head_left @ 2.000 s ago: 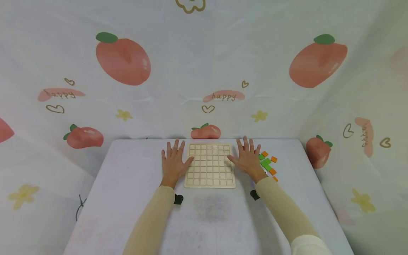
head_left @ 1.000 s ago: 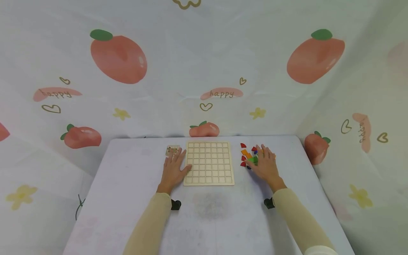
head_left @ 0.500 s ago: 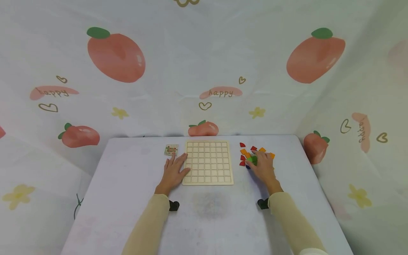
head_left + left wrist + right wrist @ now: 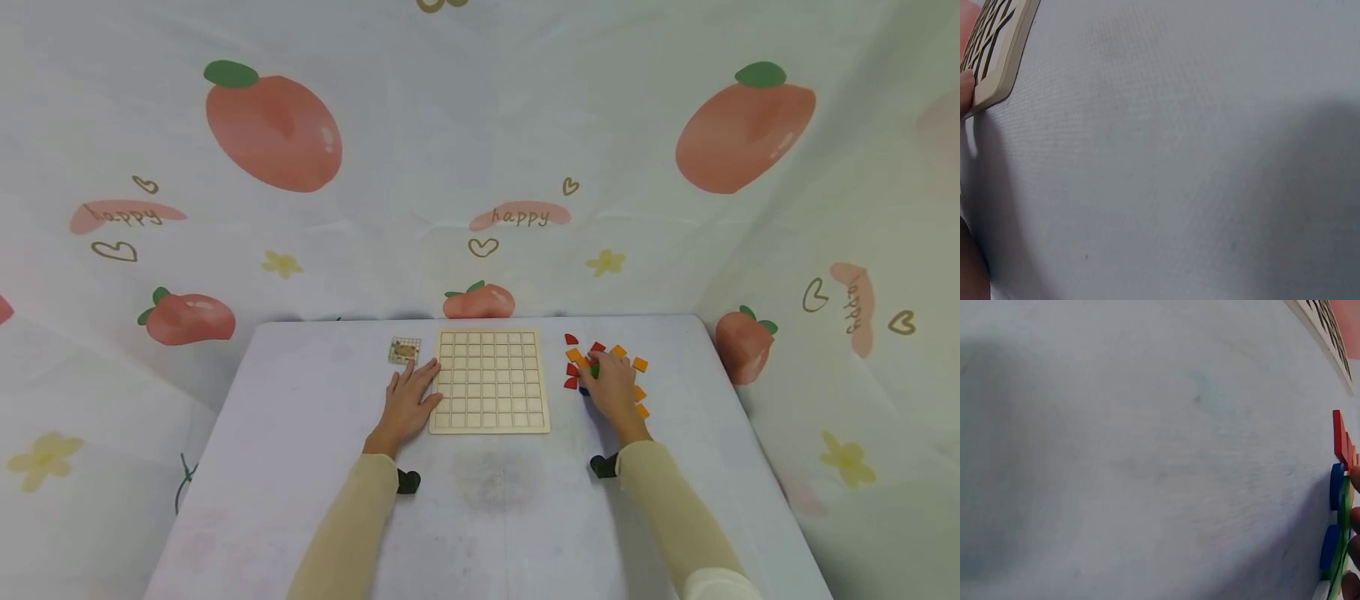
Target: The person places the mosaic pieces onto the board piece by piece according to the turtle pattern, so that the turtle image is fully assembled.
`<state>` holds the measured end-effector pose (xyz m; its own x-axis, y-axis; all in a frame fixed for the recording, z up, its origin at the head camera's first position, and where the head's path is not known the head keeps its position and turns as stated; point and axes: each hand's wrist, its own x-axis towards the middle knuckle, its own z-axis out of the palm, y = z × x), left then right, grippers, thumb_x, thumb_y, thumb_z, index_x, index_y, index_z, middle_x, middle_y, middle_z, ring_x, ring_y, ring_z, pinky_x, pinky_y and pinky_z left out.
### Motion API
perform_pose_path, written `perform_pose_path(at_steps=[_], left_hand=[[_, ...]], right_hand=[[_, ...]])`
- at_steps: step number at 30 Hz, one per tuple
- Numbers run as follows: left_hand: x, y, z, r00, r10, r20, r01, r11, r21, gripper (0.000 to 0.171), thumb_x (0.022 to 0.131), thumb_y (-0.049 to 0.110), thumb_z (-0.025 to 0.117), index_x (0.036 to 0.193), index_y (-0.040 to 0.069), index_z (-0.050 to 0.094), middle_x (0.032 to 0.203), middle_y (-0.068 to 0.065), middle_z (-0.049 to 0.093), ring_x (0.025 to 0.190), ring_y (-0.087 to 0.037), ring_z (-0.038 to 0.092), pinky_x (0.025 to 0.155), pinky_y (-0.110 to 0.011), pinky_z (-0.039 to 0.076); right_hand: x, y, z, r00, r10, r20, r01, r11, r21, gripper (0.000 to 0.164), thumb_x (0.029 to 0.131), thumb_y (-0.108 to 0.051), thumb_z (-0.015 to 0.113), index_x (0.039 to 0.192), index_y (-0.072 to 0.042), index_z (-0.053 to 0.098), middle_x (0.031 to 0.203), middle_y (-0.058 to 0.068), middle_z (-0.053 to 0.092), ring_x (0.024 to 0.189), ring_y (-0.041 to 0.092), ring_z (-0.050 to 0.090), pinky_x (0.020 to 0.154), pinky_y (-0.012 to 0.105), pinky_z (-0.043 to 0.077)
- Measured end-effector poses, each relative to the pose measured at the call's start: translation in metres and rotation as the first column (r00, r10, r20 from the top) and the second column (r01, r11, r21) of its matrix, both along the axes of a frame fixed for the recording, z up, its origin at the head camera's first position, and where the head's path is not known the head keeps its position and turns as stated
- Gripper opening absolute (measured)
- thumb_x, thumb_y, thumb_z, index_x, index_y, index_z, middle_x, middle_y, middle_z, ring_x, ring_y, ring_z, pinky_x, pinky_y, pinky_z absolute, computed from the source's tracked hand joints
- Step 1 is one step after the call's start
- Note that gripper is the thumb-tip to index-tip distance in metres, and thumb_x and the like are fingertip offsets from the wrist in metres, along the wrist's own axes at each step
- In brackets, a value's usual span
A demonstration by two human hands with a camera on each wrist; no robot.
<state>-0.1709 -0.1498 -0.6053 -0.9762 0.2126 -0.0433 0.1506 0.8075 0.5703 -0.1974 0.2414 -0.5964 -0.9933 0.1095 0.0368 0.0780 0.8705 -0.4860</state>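
Note:
A pale wooden grid board [image 4: 490,370] lies on the table. My left hand [image 4: 403,406] rests at its left edge with relaxed fingers, the thumb and a fingertip on the rim; the left wrist view catches a fingertip on the board's corner [image 4: 999,81]. Over a group of coloured pieces to the board's right, my right hand [image 4: 612,387] bends its fingers, thumb and index on either side of a green tile [image 4: 596,371]. Fingertips [image 4: 1354,550] touch the green pieces [image 4: 1342,515] in the right wrist view, beside blue pieces [image 4: 1329,547]. The palm hides part of the group.
A small printed card [image 4: 405,350] lies behind the left hand. Red pieces [image 4: 572,370] and orange tiles [image 4: 640,365] surround the right hand. A patterned cloth [image 4: 390,167] hangs behind the white table [image 4: 300,467].
My right hand has moved from the board's right edge over to the pieces, and its fingers have bent around the green. My left hand has drawn back slightly, uncovering the card.

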Motion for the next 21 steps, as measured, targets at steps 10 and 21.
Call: perform_pose_path(at_steps=[10, 21], left_hand=[[0.0, 0.0, 0.002, 1.0, -0.009, -0.004, 0.009, 1.0, 0.001, 0.059, 0.101, 0.031, 0.06, 0.155, 0.013, 0.044, 0.167, -0.001, 0.035, 0.16, -0.039, 0.015, 0.128, -0.065, 0.007], [0.002, 0.001, 0.004, 1.0, -0.002, -0.023, 0.002, 1.0, 0.003, 0.059, 0.1, 0.03, 0.061, 0.154, 0.012, 0.046, 0.166, -0.004, 0.039, 0.158, -0.041, 0.019, 0.126, -0.067, 0.01]], right_hand=[[-0.006, -0.007, 0.01, 0.998, -0.034, 0.06, 0.036, 0.999, -0.026, 0.042, 0.094, -0.019, 0.066, 0.132, -0.001, 0.064, 0.122, 0.02, 0.068, 0.116, 0.041, 0.054, 0.112, 0.064, 0.034], [-0.015, -0.012, 0.011, 0.993, -0.066, 0.099, 0.069, 0.997, -0.022, 0.039, 0.091, -0.021, 0.071, 0.123, 0.0, 0.068, 0.117, 0.019, 0.071, 0.109, 0.04, 0.056, 0.108, 0.061, 0.036]])
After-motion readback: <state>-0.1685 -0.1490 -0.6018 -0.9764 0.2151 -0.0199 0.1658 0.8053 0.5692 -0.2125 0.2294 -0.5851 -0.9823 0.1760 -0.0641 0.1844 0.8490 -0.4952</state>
